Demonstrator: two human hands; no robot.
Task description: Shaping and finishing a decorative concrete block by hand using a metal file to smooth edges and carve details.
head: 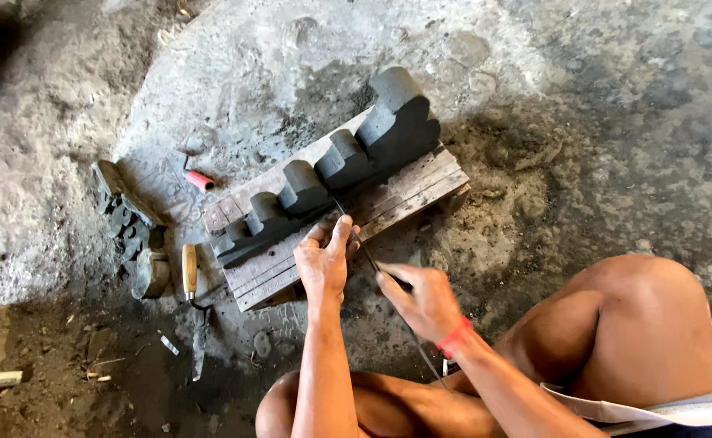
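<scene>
gritty cement floor; left hand [323, 264] flat on wood board [405, 191], right hand [425, 300] grips thin rod [370, 258].

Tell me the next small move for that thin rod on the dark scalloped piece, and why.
Probably draw the thin rod a little further along the lower edge of the dark scalloped piece. Its tip sits right at that edge where the piece meets the wooden board; the left hand guides it near the tip and the right hand grips it further back.

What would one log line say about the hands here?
left hand: resting on wooden board | right hand: holding thin rod against dark moulded piece | trowel: on ground
</scene>
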